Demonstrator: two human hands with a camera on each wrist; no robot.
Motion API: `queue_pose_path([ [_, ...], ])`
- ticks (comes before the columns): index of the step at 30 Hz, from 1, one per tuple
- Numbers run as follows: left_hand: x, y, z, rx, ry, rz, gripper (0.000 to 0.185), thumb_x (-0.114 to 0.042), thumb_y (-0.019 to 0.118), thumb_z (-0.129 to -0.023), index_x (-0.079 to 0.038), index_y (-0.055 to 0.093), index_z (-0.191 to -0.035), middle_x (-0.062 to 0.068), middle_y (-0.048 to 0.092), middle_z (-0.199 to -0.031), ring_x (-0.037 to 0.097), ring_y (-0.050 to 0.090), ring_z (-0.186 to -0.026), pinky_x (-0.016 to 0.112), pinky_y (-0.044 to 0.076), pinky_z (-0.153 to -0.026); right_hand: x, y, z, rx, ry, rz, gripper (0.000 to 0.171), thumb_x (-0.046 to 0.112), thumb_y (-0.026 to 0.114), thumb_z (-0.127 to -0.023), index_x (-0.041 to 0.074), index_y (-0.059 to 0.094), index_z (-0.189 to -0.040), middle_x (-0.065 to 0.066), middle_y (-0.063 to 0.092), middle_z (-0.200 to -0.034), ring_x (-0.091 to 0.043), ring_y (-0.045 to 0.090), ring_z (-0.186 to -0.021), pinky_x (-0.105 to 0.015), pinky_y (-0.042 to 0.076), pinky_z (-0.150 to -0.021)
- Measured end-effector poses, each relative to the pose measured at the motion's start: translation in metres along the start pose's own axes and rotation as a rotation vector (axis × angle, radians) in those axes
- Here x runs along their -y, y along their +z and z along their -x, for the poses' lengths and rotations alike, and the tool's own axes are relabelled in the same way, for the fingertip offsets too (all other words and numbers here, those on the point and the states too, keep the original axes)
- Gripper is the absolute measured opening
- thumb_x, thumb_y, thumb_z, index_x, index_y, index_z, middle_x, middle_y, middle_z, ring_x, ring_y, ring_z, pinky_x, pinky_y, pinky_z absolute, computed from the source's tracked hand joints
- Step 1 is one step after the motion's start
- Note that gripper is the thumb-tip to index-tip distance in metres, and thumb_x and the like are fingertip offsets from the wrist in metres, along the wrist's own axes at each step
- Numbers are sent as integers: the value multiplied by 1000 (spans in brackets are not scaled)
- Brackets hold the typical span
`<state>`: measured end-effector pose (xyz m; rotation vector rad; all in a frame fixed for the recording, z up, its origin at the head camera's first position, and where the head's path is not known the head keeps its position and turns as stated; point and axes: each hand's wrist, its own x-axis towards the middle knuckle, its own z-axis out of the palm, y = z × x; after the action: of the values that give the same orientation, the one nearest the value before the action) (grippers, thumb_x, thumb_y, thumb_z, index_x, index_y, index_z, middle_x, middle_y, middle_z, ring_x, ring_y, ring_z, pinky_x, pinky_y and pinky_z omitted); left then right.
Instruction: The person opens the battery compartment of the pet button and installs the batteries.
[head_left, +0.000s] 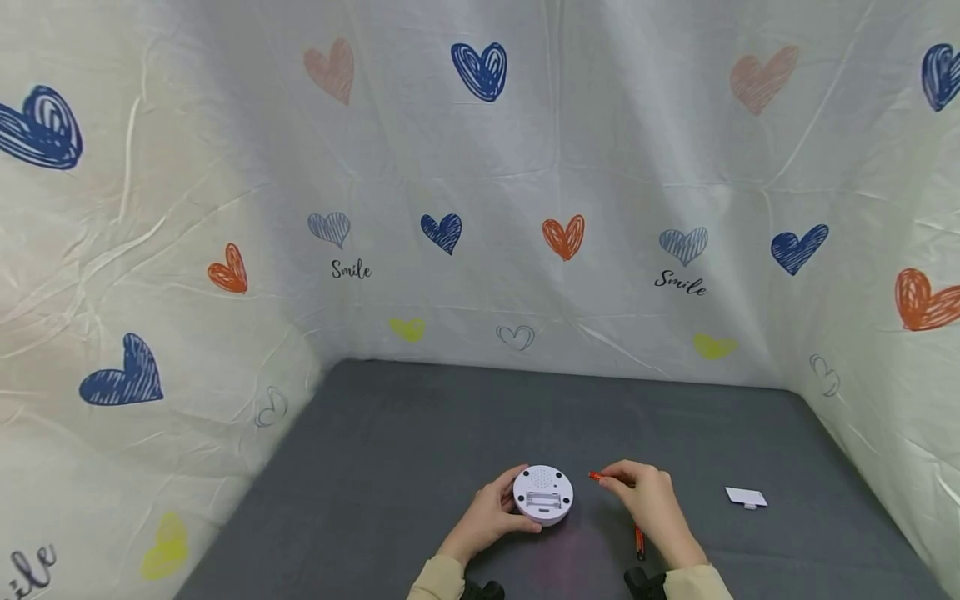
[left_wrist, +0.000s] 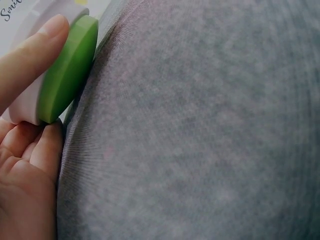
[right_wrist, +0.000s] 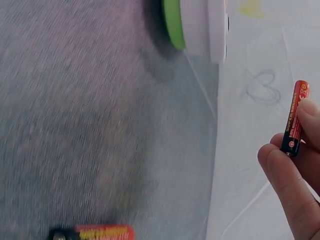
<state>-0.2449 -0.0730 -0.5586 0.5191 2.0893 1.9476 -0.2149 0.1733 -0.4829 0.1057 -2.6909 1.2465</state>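
Note:
My left hand (head_left: 489, 518) grips a round white device (head_left: 543, 481) by its rim, thumb on the near side and fingers behind. The device's underside faces up, showing small dark feet, speaker holes and an uncovered battery compartment (head_left: 543, 501). In the left wrist view its green face (left_wrist: 70, 70) points toward the table. To the right, apart from the device, my right hand (head_left: 654, 500) pinches a red and black battery (right_wrist: 295, 117) between thumb and fingers. A second battery (head_left: 640, 543) of the same colours lies on the table below the right hand.
A white battery cover (head_left: 746, 497) with a small tab lies on the dark grey tabletop (head_left: 420, 433), right of the right hand. White cloth (head_left: 465, 292) printed with hearts hangs behind and along both sides of the table.

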Motion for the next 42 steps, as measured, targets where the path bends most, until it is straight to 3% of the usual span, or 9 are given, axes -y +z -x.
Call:
queue_pose_path([
  [13,-1,-1,1,11,-5,-3,90,-4,83,-65,1,34,-140,16,41,-138,23,41,-125,26,41,-94,13,27,-9,61,-95,-53,4,16,72,-79,18,73,-82,8,67,-80,-8,60,-74,-27,50,-61],
  [24,-3,-1,1,12,-14,-14,89,-4,83,-66,0,34,-140,16,41,-138,22,41,-125,26,42,-94,2,49,-11,121,-192,-168,9,17,75,-75,13,75,-84,4,68,-83,-8,62,-74,-21,50,-60],
  [34,-2,-2,1,4,-10,-33,88,-6,83,-66,-1,36,-140,16,41,-138,23,41,-125,26,42,-94,6,57,-8,96,-296,-59,7,9,76,-73,14,74,-79,8,67,-79,-6,60,-74,-24,51,-63],
  [42,1,-2,0,14,-2,-31,88,-6,83,-66,1,35,-140,17,39,-139,24,41,-125,26,42,-93,8,65,-1,33,-277,-41,9,9,78,-71,15,74,-76,8,63,-78,-11,59,-76,-26,51,-63],
])
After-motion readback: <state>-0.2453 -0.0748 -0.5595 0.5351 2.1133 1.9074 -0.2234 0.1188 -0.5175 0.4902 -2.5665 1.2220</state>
